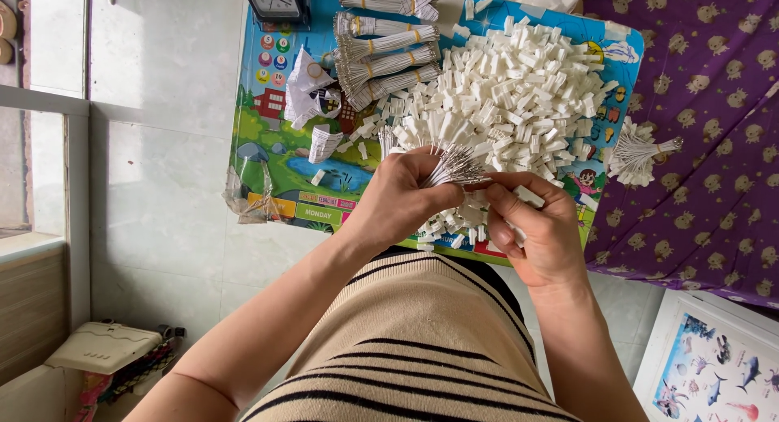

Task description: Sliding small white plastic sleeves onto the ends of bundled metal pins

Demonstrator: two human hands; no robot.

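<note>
Nearest the camera, the left hand [398, 196] was clamped on a fanned bunch of thin silver metal pins [454, 167]. The right hand [531, 227], just beside it, pinched a small white plastic block [528, 196] at the pin tips. Both hands hovered over the colourful cartoon-printed worktop [276, 158]. Beyond lay a large heap of white plastic blocks [511, 93]. Farthest back lay tied bundles of white-sleeved pins [385, 45].

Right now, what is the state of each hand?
Left hand: closed on wire bundle.
Right hand: closed on small white clip.
</note>
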